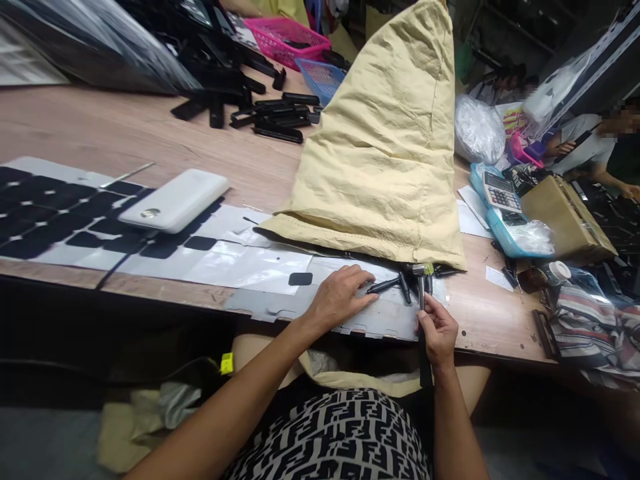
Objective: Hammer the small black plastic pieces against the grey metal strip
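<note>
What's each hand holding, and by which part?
The right hand holds a slim silver item by its shaft's lower part. Whether the left hand grips the dark piece beside it cannot be told.

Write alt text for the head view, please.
A person's right hand holds a slim silver-coloured piece at a wood-grain table, while the left hand is at slim black pieces beside a beige cloth sack. A white power bank lies farther left.

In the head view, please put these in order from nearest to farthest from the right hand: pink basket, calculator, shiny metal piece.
From the right hand:
1. Shiny metal piece: held in it.
2. Calculator: beyond, to the right.
3. Pink basket: at the back, left.
</note>
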